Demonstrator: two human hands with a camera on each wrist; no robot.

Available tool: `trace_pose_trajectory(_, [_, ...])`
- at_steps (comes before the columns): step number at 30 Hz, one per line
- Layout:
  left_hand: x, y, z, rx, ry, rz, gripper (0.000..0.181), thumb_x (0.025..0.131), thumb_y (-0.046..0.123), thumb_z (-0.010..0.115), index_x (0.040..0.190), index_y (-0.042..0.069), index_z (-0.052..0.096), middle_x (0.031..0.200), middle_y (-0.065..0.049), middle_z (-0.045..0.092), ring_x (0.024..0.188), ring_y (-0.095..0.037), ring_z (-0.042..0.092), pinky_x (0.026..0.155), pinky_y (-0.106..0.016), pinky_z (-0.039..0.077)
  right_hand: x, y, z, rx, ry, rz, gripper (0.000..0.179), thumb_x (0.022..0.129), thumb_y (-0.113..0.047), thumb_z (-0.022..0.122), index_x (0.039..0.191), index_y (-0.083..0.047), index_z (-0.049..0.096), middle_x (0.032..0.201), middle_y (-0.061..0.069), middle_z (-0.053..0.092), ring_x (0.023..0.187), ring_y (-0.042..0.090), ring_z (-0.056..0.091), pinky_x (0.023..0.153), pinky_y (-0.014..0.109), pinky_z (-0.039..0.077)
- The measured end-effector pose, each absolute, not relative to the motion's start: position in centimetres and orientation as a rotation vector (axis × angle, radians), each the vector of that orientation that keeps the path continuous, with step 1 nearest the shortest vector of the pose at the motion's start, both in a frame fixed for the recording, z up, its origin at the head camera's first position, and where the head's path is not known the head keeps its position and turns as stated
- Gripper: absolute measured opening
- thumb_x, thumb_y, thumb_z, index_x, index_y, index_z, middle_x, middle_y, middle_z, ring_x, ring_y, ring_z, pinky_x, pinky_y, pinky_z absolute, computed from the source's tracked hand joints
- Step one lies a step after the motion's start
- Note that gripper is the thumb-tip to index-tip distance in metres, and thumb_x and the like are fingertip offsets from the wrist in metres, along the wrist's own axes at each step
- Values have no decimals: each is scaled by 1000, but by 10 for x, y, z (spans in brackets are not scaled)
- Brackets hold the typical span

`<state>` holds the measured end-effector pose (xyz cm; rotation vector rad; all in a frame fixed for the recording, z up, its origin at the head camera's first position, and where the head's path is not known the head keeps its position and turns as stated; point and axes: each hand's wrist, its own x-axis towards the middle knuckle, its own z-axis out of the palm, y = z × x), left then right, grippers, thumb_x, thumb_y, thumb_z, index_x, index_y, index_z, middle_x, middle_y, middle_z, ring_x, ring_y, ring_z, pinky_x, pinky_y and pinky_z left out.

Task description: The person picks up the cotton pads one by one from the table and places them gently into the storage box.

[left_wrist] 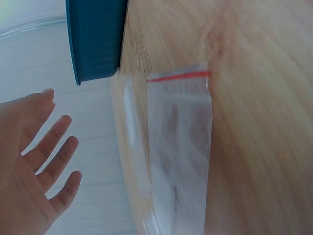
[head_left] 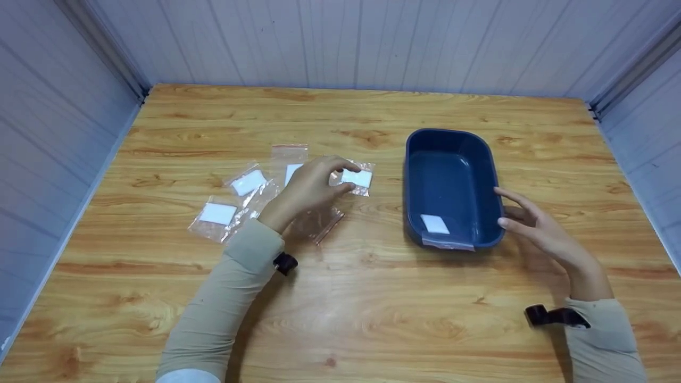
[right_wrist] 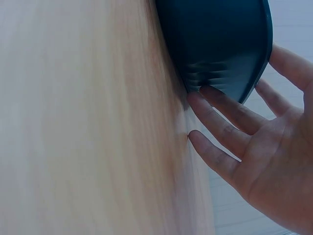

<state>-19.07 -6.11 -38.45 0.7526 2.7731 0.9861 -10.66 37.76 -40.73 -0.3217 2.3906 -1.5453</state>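
My left hand (head_left: 311,183) hovers over several small clear zip bags, thumb and forefinger apart beside a bag with a white insert (head_left: 357,178). In the left wrist view the left hand (left_wrist: 36,159) holds nothing, its fingers loosely spread; a zip bag with a red seal line (left_wrist: 181,127) lies close to the camera. On the right stands a dark blue plastic bin (head_left: 437,178). One zip bag with a white insert (head_left: 435,224) lies inside its near end. My right hand (head_left: 548,231) touches the bin's right side with extended fingers (right_wrist: 220,129).
Other zip bags lie left of and under the left hand, one with a white insert (head_left: 218,214) and another one farther back (head_left: 249,183). The wooden tabletop (head_left: 362,308) is bordered by pale panel walls (head_left: 330,42) at the back and both sides.
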Motion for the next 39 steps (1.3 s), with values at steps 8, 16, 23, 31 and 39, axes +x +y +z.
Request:
trace_pose_trajectory(8, [-202, -71, -387, 755, 2679, 973, 37, 95, 24, 70, 131, 21, 64, 134, 4, 60, 123, -20, 53, 101, -42, 42, -109, 378, -407, -324, 2379, -1548, 60, 104, -12, 53, 157, -16, 27, 144, 31, 40, 119, 2, 53, 92, 17, 46])
trace_pose_trajectory(16, [-214, -80, -387, 683, 2626, 973, 39, 95, 25, 69, 133, 19, 63, 139, 1, 56, 129, -22, 48, 106, -46, 38, -110, 377, -407, -323, 2372, -1547, 60, 104, -13, 53, 158, -16, 27, 146, 32, 39, 120, 2, 52, 92, 17, 45])
trace_pose_trajectory(23, [-223, -86, -391, 645, 2586, 954, 44, 93, 24, 72, 136, 21, 60, 146, -2, 50, 134, -27, 44, 108, -48, 36, -111, 375, -407, -317, 2393, -1542, 60, 103, -13, 54, 157, -16, 28, 143, 29, 42, 120, 2, 52, 92, 17, 46])
trace_pose_trajectory(31, [-232, -93, -394, 613, 2505, 976, 51, 90, 19, 75, 139, 21, 57, 150, -3, 45, 118, -24, 56, 99, -43, 44, -110, 373, -409, -315, 2381, -1561, 59, 103, -13, 54, 157, -16, 29, 145, 30, 40, 121, 1, 51, 93, 17, 45])
trace_pose_trajectory(39, [-242, -93, -403, 603, 2394, 1093, 57, 86, 4, 77, 138, 12, 57, 133, -7, 57, 115, -24, 56, 103, -42, 42, -107, 376, -410, -335, 2403, -1561, 59, 103, -11, 54, 157, -14, 29, 143, 28, 42, 119, 1, 53, 92, 17, 46])
